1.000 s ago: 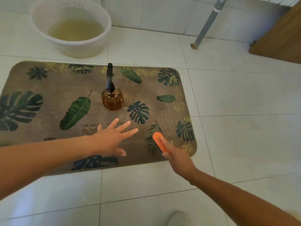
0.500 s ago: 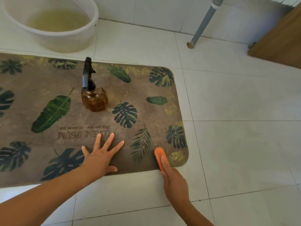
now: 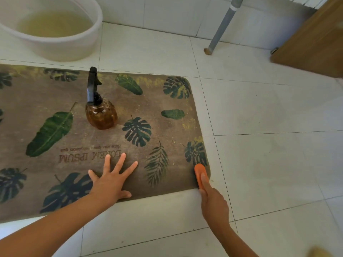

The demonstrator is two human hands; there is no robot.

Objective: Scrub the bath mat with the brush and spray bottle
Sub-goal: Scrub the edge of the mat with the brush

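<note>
Bath mat: I am looking down at the brown leaf-print bath mat (image 3: 27,108), which is lying flat on the white floor tiles (image 3: 269,164) and running off the left edge of my view.
Left hand: the left hand (image 3: 111,180) is pressing flat on the mat close to its near edge, just below the printed lettering. Its fingers (image 3: 120,162) are spreading wide apart and straight, holding nothing.
Right hand: the right hand (image 3: 213,204) is gripping the orange brush (image 3: 199,171) from behind. The forefinger is lying straight along its back, and the other fingers seem to be curling round its sides, though I am only half seeing those from this angle.
Brush: it is sitting on the mat's near right corner, just below a leaf print.
Spray bottle: the amber spray bottle (image 3: 101,115) with the black trigger head is standing upright on the mat, well apart from both hands.
Basin: a white basin (image 3: 55,47) holding yellowish water is standing on the tiles just beyond the mat's far edge.
Far right: a grey metal pole (image 3: 220,28) is slanting down to the floor near a wooden panel (image 3: 311,38).
</note>
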